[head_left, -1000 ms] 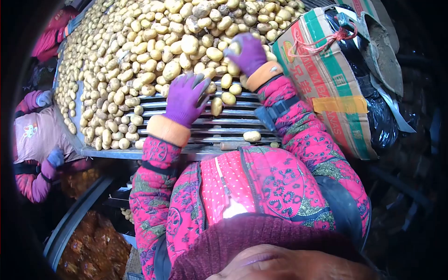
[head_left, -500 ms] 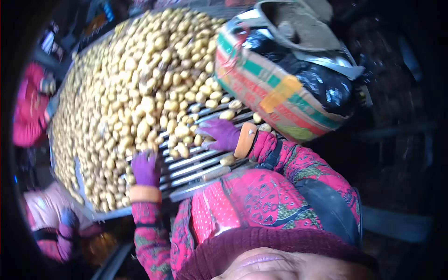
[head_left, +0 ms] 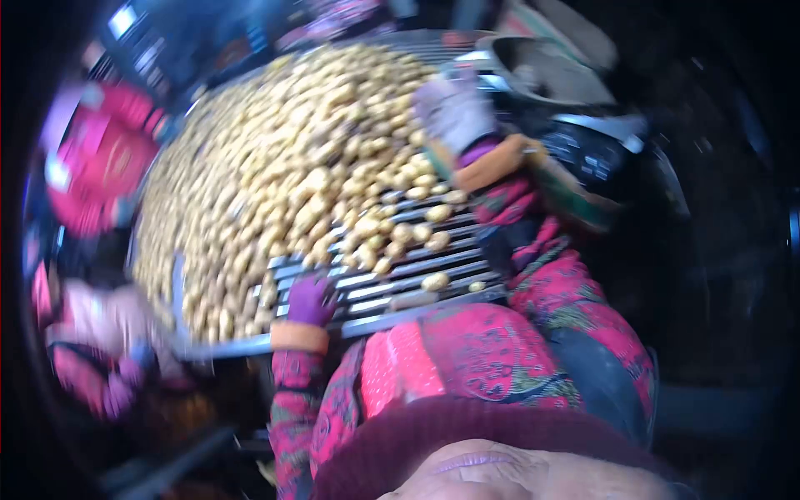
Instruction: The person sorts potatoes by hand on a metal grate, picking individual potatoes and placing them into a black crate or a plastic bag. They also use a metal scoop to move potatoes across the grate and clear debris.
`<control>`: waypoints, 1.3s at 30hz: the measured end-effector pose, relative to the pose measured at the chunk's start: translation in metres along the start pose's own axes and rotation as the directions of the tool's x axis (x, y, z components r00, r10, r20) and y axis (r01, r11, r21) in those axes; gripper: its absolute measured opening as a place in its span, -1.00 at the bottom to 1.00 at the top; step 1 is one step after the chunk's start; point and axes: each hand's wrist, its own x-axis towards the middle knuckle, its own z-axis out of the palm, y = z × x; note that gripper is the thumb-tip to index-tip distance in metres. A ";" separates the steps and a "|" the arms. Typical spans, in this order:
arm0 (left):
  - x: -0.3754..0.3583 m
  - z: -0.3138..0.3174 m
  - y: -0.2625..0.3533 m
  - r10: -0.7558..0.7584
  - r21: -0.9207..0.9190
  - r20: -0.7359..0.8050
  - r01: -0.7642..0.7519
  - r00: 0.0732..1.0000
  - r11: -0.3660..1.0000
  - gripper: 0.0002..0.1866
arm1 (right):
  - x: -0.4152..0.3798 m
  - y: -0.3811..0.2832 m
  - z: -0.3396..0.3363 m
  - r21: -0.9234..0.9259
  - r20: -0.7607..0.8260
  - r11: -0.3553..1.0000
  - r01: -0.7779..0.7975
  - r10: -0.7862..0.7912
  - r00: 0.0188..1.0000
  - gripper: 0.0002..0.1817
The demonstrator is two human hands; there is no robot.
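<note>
My left hand (head_left: 311,298), in a purple glove with an orange cuff, rests at the front of a slatted metal table (head_left: 400,292), beside the potatoes (head_left: 308,179). Its fingers are turned down and hidden. My right hand (head_left: 457,112) is raised past the right side of the heap, in front of a striped bag or box (head_left: 575,190) lined with black plastic (head_left: 587,154). The grey face of its glove shows, but motion smears the fingers; I cannot make out anything held. A few potatoes (head_left: 435,282) lie singly on the bars near my body.
Behind the striped container stands a pale, dusty bucket-like container (head_left: 554,75). At the table's left are a person in pink (head_left: 108,162) and, lower, another in pale pink (head_left: 104,321). A metal rim (head_left: 242,348) edges the table in front.
My right hand has swung up from the slats to the striped container and now covers part of it. The whole view has shifted, and my left hand stays near the front edge.
</note>
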 end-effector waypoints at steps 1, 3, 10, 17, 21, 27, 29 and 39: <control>-0.006 0.005 -0.001 0.018 0.011 -0.069 -0.017 0.997 1.000 -0.51 | 0.003 -0.009 0.012 0.209 0.241 0.954 -0.214 0.162 0.957 -0.16; -0.019 0.003 0.003 -0.081 0.007 -0.059 0.082 0.995 0.997 -0.58 | 0.009 -0.018 0.000 0.251 -0.039 0.968 -0.005 0.015 0.999 -0.10; -0.072 -0.010 0.018 -0.223 -0.015 -0.192 0.225 0.956 0.974 -0.64 | 0.031 -0.031 0.036 -0.001 -0.481 0.915 0.403 -0.354 0.802 -0.63; -0.097 -0.003 0.023 -0.292 0.005 -0.260 0.304 0.920 0.953 -0.65 | 0.017 -0.004 0.053 -0.190 -0.237 0.969 0.161 -0.204 0.950 -0.62; -0.091 -0.006 0.029 -0.292 -0.029 -0.330 0.300 0.898 0.954 -0.69 | -0.008 0.065 0.100 -0.332 -0.162 0.942 -0.040 -0.015 0.987 -0.57; -0.080 -0.023 0.054 -0.661 -0.938 0.023 0.246 0.750 0.246 -0.56 | -0.061 0.183 0.129 -0.418 -0.081 0.712 -0.564 0.589 0.804 -0.56; -0.076 -0.015 0.050 -0.684 -0.951 -0.035 0.185 0.729 0.247 -0.55 | -0.069 0.221 0.119 -0.379 -0.052 0.553 -0.742 0.788 0.614 -0.52; -0.113 -0.015 0.051 -0.789 -0.967 0.247 0.092 0.563 -0.237 -0.61 | -0.085 0.350 0.105 -0.401 0.107 0.321 -0.858 0.947 0.304 -0.47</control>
